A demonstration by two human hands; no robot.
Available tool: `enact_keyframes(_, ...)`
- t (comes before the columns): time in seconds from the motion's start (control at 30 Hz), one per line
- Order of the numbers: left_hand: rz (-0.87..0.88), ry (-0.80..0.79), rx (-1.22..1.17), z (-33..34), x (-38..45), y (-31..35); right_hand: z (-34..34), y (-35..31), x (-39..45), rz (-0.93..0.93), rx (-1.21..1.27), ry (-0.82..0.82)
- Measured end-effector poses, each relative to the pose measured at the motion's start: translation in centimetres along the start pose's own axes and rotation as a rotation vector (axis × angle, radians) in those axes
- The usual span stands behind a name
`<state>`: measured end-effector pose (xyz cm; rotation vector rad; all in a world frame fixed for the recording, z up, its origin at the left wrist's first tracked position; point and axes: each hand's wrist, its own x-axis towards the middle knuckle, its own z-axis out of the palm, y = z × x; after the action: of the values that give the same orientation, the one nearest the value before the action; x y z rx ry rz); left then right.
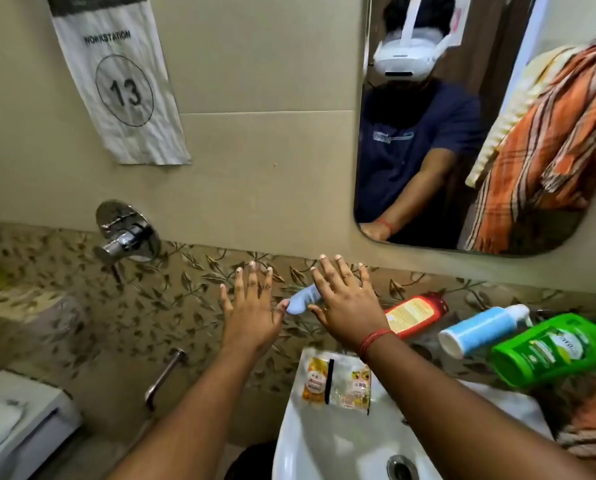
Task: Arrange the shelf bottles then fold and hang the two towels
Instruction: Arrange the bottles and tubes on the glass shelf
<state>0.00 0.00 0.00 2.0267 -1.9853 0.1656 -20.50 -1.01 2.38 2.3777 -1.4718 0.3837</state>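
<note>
reaching toward the leaf-patterned wall, the left hand and the right hand are held flat with fingers spread, nothing grasped. a pale tube lies between them, near both thumbs. the red bottle, blue bottle and green bottle are lying tipped over beside the sink. a striped towel is seen in the mirror.

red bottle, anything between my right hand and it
Nothing visible. The red bottle lies on its side just right of the open right hand; the white tube sits on the hand's other side.
</note>
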Motion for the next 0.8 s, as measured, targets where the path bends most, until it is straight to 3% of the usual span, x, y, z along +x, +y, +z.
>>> enact_keyframes(0.27,0.201,-0.079,-0.070,2.2,3.9,-3.1,1.5,-1.6,3.5,-0.080,-0.118,-0.183)
enact_keyframes(0.4,0.275,-0.091,-0.216,4.2,4.7,-4.2,2.0,-2.9,5.0,-0.090,-0.157,-0.285)
enact_keyframes(0.57,0.312,-0.106,-0.442,5.1,5.1,-4.5,2.4,-3.7,6.1,-0.099,-0.128,-0.279)
enact_keyframes(0.67,0.291,-0.117,-0.611,4.5,5.2,-3.9,1.8,-3.4,6.1,-0.022,0.046,-0.226)
enact_keyframes(0.8,0.217,-0.216,-0.903,3.4,5.2,-2.5,0.8,-2.9,6.2,0.319,0.494,-0.105)
